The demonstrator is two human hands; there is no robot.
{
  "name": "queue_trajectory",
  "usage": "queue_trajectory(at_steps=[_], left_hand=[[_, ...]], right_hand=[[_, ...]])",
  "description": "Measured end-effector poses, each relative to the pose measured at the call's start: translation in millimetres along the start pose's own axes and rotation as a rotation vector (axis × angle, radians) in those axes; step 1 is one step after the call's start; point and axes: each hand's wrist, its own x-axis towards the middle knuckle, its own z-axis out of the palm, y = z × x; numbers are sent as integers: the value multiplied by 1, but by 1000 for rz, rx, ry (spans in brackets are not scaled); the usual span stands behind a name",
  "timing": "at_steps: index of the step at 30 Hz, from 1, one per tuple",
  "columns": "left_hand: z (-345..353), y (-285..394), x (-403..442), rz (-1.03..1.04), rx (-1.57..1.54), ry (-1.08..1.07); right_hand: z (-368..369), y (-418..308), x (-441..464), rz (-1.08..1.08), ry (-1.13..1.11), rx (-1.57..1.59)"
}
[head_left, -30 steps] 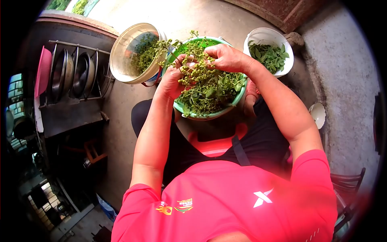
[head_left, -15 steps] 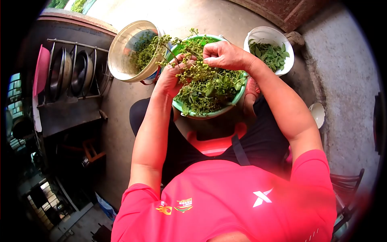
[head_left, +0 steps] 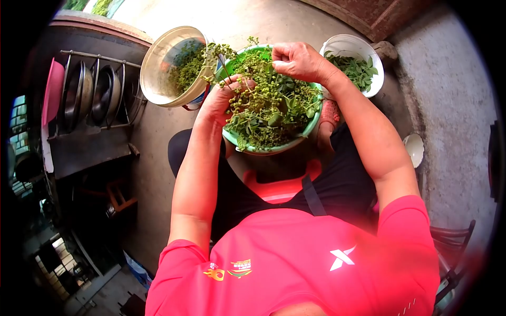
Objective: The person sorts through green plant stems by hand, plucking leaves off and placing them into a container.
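Note:
A green basin [head_left: 304,131] between the knees is heaped with green berry clusters [head_left: 274,108] and leaves. On its left side my left hand [head_left: 220,101] is closed on a berry sprig [head_left: 220,51], whose top sticks out past the basin's rim. My right hand [head_left: 295,60] hovers over the basin's upper right part with its fingers curled together; whatever they may pinch is too small to make out. The two hands are apart.
A cream bucket [head_left: 153,79] holding berry clusters tilts at the left. At the right stands a white bucket [head_left: 375,79] with loose leaves. A rack with pans [head_left: 100,95], a pink basket [head_left: 53,92] and a small bowl [head_left: 414,149] lie farther out.
My right hand has moved up and slightly right, away from my left hand. My left hand has shifted slightly to the left and still holds the sprig.

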Motion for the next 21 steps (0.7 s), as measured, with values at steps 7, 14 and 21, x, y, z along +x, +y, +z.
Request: queue_trajectory(at_steps=[7,14,21], left_hand=[[-19,3,-6,74,-78,-16],[-70,17,8,202,-355,-432],[-161,110,35,249,-260,101]], right_hand=[[-18,30,5,239,337,204],[-28,23,-7,340,347,1080],[-33,26,-11,297,350,1065]])
